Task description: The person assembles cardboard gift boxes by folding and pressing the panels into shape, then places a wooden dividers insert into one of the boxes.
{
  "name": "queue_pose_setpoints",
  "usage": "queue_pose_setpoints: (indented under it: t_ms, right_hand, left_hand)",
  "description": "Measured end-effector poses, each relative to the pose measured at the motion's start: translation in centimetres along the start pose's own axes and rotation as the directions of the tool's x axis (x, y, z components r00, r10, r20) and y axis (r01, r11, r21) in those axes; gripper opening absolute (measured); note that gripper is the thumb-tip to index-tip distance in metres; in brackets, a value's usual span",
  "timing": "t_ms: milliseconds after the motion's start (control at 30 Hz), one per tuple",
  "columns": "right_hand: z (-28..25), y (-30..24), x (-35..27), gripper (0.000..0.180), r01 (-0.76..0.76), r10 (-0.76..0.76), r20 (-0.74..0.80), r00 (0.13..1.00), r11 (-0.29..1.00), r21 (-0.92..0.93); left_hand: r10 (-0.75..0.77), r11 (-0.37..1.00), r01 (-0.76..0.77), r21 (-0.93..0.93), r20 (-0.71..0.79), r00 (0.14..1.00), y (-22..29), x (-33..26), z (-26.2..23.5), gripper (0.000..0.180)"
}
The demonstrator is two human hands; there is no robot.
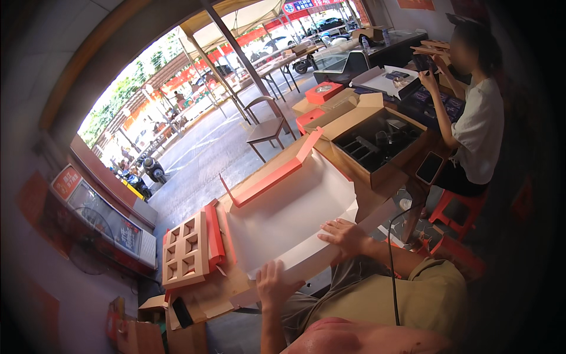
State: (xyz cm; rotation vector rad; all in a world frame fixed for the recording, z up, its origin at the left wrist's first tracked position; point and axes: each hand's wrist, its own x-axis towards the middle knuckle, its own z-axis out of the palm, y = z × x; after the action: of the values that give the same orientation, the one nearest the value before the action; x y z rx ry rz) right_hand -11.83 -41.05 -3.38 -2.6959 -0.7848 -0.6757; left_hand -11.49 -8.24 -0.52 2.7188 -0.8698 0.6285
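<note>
In the head view, the wide red and white box (292,212) lay open on the table (371,199), directly ahead of your fingers and away from your body. Its near wall ran from your lower left toward your upper right, and I judged this to be the long axis. Both your hands touched this wall: your left hand (273,287) was at its left end, by the corner, and your right hand (344,237) was farther along, nearer to the middle. Your fingers were not clenched; they lay stretched over the white edge, those of the right more spread. Whether your thumbs pressed from the outside, I cannot tell.

On the left, just beside the box, stood the cardboard tray (181,248) with six compartments, and a red strip (213,233) was between them. A black phone (182,312) lay near the table's lower left corner. Beyond the right end, the big carton (392,171) limited the room on that side. A black cable (394,289) hung across your right forearm, and it could catch there.
</note>
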Motion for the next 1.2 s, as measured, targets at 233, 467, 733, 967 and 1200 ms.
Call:
queue_pose_setpoints:
  t_ms: [233, 467, 733, 967, 1200]
  right_hand:
    - [-1.1, -0.1, 0.2, 0.110, 0.026, -0.026, 0.034, 0.999, 1.000, 0.009]
    - [-1.2, -0.2, 0.3, 0.107, 0.006, -0.004, 0.072, 0.997, 1.000, -0.026]
    - [-0.1, -0.3, 0.0, 0.100, -0.013, 0.013, -0.005, 1.000, 0.998, -0.063]
    - [0.3, 0.1, -0.3, 0.102, -0.008, 0.008, 0.006, 1.000, 1.000, -0.016]
    - [0.2, 0.2, -0.2, 0.105, -0.003, 0.003, 0.002, 1.000, 1.000, 0.012]
  left_hand:
    - [0.000, 1.000, -0.001, 0.009, 0.150, 0.989, 0.2, 0.1, -1.4, 0.103]
    - [0.000, 1.000, -0.003, 0.027, 0.105, 0.995, -0.2, 0.0, -0.4, 0.102]
    - [0.056, 0.994, -0.052, 0.094, -0.036, 0.998, -0.6, -0.1, 1.0, 0.093]
    - [0.106, 0.985, -0.094, 0.143, -0.075, 0.992, -0.6, -0.1, 1.4, 0.095]
    - [0.129, 0.990, -0.129, 0.052, 0.000, 0.992, -1.9, 0.1, -0.2, 0.079]
